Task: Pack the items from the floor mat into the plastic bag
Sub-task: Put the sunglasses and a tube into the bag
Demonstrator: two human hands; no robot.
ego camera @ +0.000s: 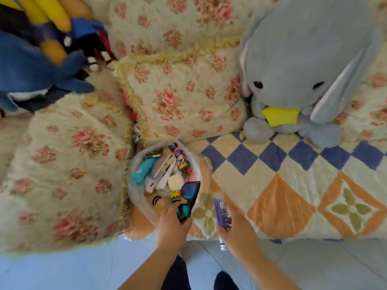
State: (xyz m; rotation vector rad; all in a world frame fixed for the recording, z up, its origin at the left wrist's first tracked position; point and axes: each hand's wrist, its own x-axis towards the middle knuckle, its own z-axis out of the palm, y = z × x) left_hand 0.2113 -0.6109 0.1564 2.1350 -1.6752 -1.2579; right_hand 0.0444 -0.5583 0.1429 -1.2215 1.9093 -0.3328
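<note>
Checked mat (282, 195), one bag (134, 164), sunglasses (189, 191), one tube (221, 212)

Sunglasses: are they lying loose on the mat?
No, the left hand holds the sunglasses at the plastic bag's mouth.

The floor mat (293, 185) is cream, checked in blue along its far edge, with orange diamonds holding olive four-petal flowers. The cushions (180, 97) are cream with pink roses and yellow fringe. The plush toy (303, 59) is grey-blue with a yellow beak (280, 117). The sunglasses (189, 197) have a black frame and blue-teal lenses. The tube (223, 214) is purple. The floor tiles (62, 268) are pale blue.
</note>
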